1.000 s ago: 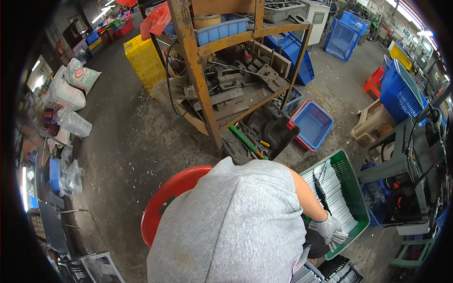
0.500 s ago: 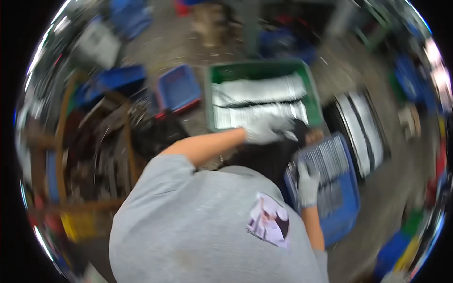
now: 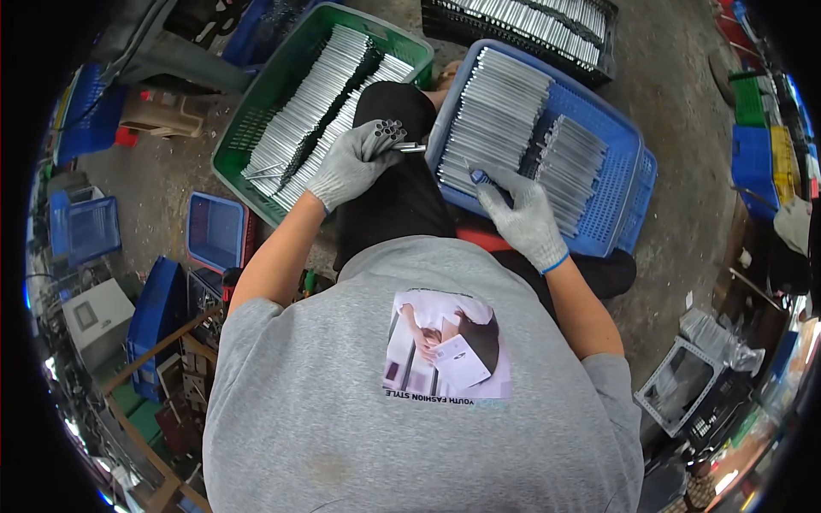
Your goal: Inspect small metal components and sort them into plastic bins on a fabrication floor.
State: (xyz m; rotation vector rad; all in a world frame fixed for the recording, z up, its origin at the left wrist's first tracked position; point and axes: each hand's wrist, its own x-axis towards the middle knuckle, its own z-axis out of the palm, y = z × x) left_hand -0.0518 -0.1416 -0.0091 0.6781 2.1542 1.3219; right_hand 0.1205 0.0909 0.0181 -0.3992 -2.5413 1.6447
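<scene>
My left hand (image 3: pixel 355 162), in a grey-white knit glove, is closed round a small bundle of metal tubes (image 3: pixel 390 130) above my dark-trousered leg. Their round open ends show, and one tube sticks out to the right. My gloved right hand (image 3: pixel 522 214) hangs over the near side of a blue crate (image 3: pixel 629 154). Its curled fingers hold a small dark blue piece (image 3: pixel 479 176), apparently a tool with a thin metal tip; most of it is hidden. Stacked tubes (image 3: pixel 496 107) lie in rows in this crate. Left of it, a green crate (image 3: pixel 231 145) holds more tubes.
A black crate (image 3: pixel 462 26) of tubes stands beyond the blue one. A small blue tray (image 3: pixel 214 231) sits on the floor at left, near a wooden frame (image 3: pixel 137 436). At right are blue bins (image 3: pixel 753 162) and a white rectangular frame (image 3: pixel 680 385).
The head view has swung and sharpened, shifting both crates within it. My left hand has gone from the green crate's near edge to above my leg. My right hand has lifted from the tubes.
</scene>
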